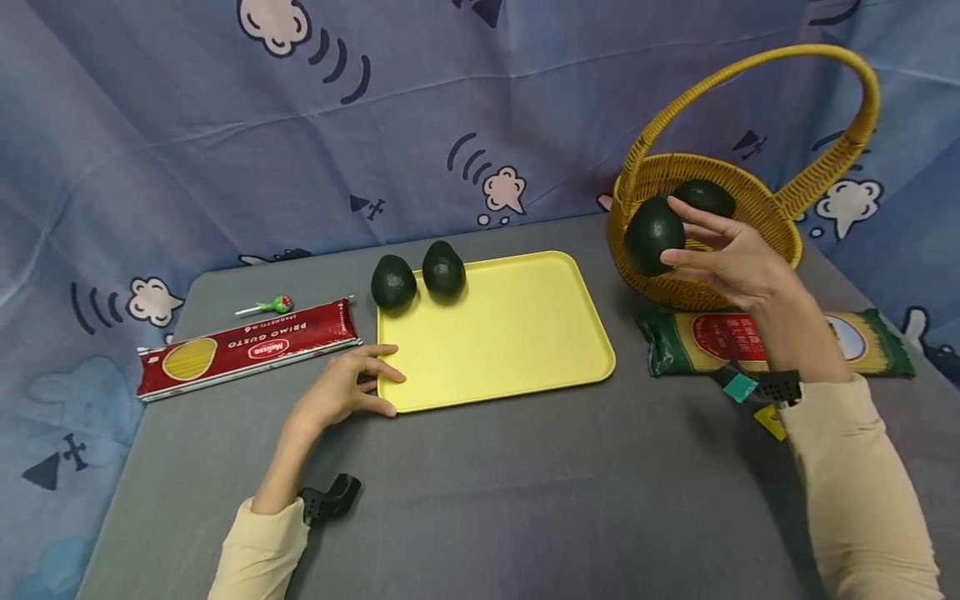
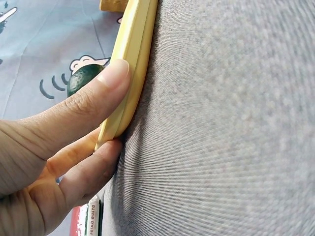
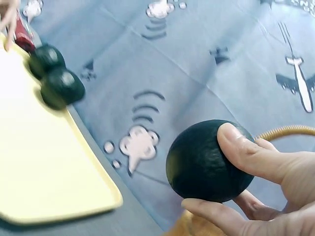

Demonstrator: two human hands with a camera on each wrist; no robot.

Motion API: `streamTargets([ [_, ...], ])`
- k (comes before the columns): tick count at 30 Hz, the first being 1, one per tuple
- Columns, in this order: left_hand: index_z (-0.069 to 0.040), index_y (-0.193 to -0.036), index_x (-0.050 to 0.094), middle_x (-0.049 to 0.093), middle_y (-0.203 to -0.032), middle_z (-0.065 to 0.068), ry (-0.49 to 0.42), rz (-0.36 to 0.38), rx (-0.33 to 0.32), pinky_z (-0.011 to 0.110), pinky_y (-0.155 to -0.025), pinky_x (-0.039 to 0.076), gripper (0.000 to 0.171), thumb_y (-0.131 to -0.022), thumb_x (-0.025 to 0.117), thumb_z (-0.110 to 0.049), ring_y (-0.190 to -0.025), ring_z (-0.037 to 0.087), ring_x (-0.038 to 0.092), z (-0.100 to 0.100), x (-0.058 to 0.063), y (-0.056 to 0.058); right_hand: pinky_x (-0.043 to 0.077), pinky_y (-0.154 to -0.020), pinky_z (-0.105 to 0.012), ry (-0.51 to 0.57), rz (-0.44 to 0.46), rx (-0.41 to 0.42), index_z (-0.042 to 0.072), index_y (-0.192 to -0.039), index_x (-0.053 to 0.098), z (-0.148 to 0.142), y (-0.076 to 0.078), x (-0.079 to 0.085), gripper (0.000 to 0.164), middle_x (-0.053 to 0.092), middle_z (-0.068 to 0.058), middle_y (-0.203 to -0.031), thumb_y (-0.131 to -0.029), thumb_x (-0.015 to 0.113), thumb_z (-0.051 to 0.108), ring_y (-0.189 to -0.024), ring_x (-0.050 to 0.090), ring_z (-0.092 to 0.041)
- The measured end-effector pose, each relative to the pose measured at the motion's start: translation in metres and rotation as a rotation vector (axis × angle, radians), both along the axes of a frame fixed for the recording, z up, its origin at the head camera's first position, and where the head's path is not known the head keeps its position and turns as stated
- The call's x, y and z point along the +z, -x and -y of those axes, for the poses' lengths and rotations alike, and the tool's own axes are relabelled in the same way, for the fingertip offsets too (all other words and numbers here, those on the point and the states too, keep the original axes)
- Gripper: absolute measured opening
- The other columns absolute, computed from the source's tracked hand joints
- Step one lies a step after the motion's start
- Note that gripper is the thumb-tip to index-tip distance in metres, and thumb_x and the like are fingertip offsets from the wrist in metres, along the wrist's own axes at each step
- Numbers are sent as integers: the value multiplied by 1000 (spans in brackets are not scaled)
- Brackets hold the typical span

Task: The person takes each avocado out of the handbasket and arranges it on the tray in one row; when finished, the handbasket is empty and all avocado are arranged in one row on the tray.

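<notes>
The person's right hand (image 1: 742, 257) held a dark green avocado (image 1: 649, 240) up at the near left side of a yellow wicker basket (image 1: 750, 179), thumb and fingers clamped on its sides. From the head view I couldn't tell whether that fruit touched the basket. Another avocado (image 1: 703, 197) lay inside the basket, whose tall handle arched above it.

The left hand (image 1: 341, 390) gripped the near left corner of a yellow tray (image 1: 502, 333), its thumb and fingers clamped on the rim. Two more avocados sat side by side at the tray's far left: one (image 1: 393, 283) at the corner, the other (image 1: 444, 271) just to its right by the far rim.

Left of the tray, a red spaghetti packet (image 1: 251, 346) lay on the grey bench (image 1: 525, 492), with a lollipop (image 1: 273, 305) just beyond it. A green pasta packet (image 1: 705, 343) lay in front of the basket, partly hidden by the right forearm. Behind everything hung a blue patterned cloth (image 1: 420, 125).
</notes>
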State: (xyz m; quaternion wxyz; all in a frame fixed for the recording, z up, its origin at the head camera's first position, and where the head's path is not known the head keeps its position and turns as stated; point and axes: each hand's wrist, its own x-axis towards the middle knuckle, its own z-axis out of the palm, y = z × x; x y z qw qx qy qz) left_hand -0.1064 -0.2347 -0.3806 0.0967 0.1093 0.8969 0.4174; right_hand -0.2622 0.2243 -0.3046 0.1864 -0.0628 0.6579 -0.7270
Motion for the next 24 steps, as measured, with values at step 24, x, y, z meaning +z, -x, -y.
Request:
streamTargets([
  [24,5,-101,72,47,-139,24,-1,14,2,43,-91,52,34,-69,83,1,-123,39,49,0,0,2,57,-84,-39,269,110,326,24,-140,52,76,16,-48,66,62,-4,-120,-89,54,-18,-103,66,-23],
])
